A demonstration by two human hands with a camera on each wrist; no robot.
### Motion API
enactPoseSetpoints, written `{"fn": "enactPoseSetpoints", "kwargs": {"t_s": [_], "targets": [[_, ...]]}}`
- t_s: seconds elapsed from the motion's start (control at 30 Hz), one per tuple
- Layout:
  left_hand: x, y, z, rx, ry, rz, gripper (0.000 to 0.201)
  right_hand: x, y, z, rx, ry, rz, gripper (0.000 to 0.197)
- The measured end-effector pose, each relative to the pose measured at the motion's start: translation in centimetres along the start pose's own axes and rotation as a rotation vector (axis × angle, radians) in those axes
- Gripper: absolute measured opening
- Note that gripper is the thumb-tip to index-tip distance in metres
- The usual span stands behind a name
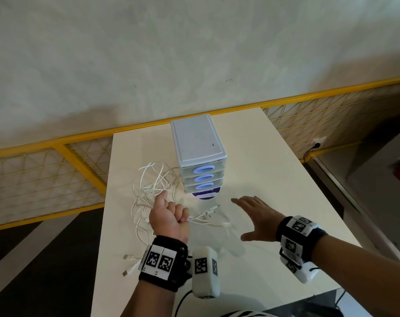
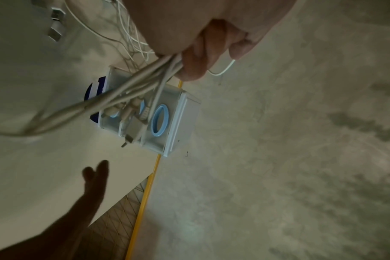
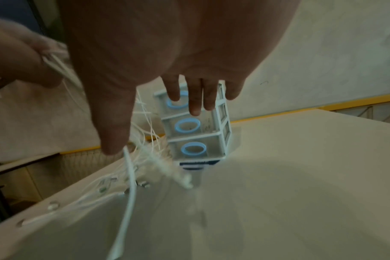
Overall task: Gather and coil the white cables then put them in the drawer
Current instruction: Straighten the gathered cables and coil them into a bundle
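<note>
- A big white table [image 1: 274,179] fills the middle of the head view, with a yellow railing [image 1: 57,143] behind it.
- A small drawer box [image 1: 197,152] stands on the far part of the table. It has three see-through drawers, each with a blue ring handle. All three look pushed in.
- The white cables [image 1: 151,186] lie in a messy pile on the table, just left of the drawer box. Some plug ends reach out to the right in front of the box, and others lie near the table's left edge.
- The left hand [image 1: 169,216] is a fist, with its fingers curled tight around a bunch of the cables.
- The right hand [image 1: 256,216] is flat over the table, right of the cables. Its fingers are straight and spread a little, and it holds nothing.
</note>
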State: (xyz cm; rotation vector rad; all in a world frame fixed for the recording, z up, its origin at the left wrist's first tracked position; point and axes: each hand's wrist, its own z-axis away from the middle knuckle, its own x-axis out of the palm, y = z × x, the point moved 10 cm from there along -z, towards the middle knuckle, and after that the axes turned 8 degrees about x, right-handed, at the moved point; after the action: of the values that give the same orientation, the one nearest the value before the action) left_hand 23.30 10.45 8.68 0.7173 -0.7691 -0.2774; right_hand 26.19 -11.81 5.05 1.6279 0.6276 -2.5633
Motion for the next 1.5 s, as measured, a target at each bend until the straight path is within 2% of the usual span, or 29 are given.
{"fn": "enactPoseSetpoints", "kwargs": {"t_s": [0.1,0.17,0.23,0.37,0.5,0.63,0.77,0.9,1.03,1.2,1.33,1.5], "targets": [[0.1,-0.3,-0.1,0.001,-0.005,-0.012,0.047,-2.7,-1.0,0.4,-0.006,0.024,-0.166,0.103],[0.2,-0.5,0.0,0.002,-0.012,-0.017,0.054,-5.0,-3.2,0.9,-0.088,0.079,-0.265,0.099],[0.7,-0.5,0.2,0.003,-0.029,-0.018,0.054,-6.2,-6.3,1.3,-0.163,0.075,-0.309,0.097],[2.0,-0.9,0.9,-0.005,-0.069,-0.015,0.059,-4.7,-12.2,0.5,-0.214,-0.027,-0.200,0.090],[2.5,-1.0,1.6,-0.013,-0.088,-0.052,0.062,-3.8,-14.7,-0.7,-0.211,0.002,-0.246,0.066],[2.4,-1.0,1.5,-0.028,-0.091,-0.032,0.062,-3.3,-14.3,-0.9,-0.157,-0.011,-0.250,0.050],[2.2,-1.7,1.4,-0.057,-0.092,-0.023,0.060,-3.6,-14.1,-0.5,-0.107,0.046,-0.204,0.018],[3.0,-2.2,2.0,-0.110,-0.168,0.002,0.057,-4.8,-13.0,-0.6,-0.035,0.167,-0.062,0.023],[4.2,-1.5,1.7,-0.210,-0.222,0.126,0.054,-6.7,-11.8,-0.1,0.017,0.261,-0.011,0.026],[3.5,1.5,-0.6,-0.174,-0.225,0.188,0.052,-7.9,-10.2,-0.2,0.058,0.234,0.020,0.023],[0.8,4.4,-3.0,-0.094,-0.150,0.221,0.052,-8.1,-6.3,0.1,0.153,0.227,0.068,0.022],[0.1,1.8,-2.4,-0.074,-0.078,0.131,0.061,-6.2,-3.0,-0.1,0.231,0.154,0.088,0.021]]}}
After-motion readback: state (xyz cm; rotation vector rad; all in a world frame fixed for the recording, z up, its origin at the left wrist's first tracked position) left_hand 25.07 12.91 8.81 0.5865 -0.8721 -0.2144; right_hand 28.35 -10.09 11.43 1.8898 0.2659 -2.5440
